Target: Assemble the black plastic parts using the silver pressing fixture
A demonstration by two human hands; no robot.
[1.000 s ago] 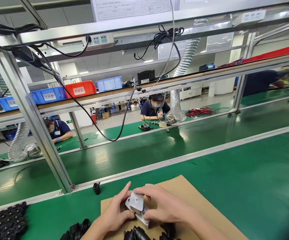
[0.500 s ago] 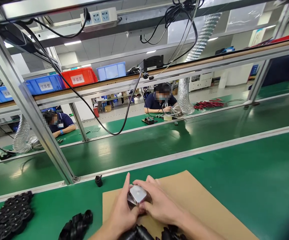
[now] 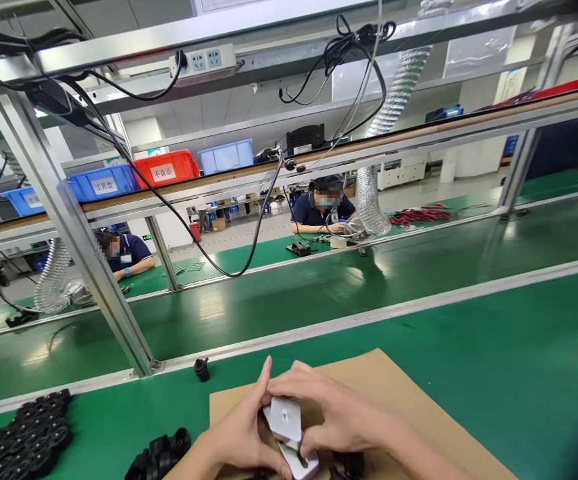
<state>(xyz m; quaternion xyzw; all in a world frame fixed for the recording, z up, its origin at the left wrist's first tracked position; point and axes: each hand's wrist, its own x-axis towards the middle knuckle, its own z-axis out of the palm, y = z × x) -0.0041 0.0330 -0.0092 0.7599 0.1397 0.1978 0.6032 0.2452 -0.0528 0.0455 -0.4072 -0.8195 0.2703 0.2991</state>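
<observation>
Both your left hand [image 3: 249, 430] and right hand [image 3: 336, 417] pinch the metal block [image 3: 285, 419] over the cardboard sheet [image 3: 393, 390], near its far-left corner, slotted lower plate [image 3: 307, 469] newly uncovered, seemingly unclosed

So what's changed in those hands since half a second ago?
The left hand and right hand have drawn their thumbs apart, uncovering the slotted lower end of the silver metal parts. Both still hold them; nothing was let go. The lone black part stays on the green table.
</observation>
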